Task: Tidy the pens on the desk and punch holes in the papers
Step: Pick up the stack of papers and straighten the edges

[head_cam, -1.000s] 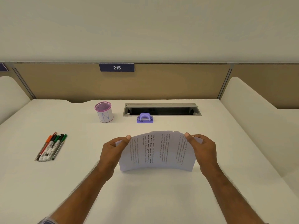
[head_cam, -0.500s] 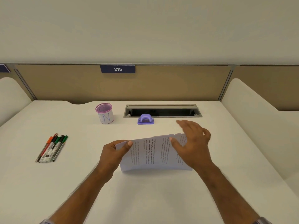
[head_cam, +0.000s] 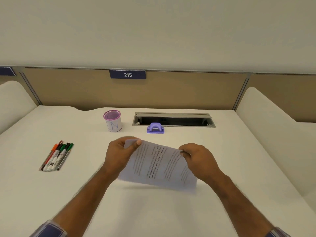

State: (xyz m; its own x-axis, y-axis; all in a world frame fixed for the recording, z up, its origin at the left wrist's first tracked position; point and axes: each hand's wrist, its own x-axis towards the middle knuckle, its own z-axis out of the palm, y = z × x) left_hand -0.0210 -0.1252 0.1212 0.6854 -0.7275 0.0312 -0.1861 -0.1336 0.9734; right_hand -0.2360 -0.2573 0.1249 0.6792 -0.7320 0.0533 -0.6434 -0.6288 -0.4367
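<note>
Printed papers [head_cam: 159, 165] held tilted above the tabletop [head_cam: 153, 211], between both hands; left hand [head_cam: 118, 155] pinches the far left corner, thumb on top; right hand [head_cam: 199, 160] grips the far right edge with curled fingers; each grip holds the papers. Purple hole punch [head_cam: 155, 128] stands just beyond; pens [head_cam: 57, 156] lie grouped well to the left, near the pink cup [head_cam: 112, 120].
</note>
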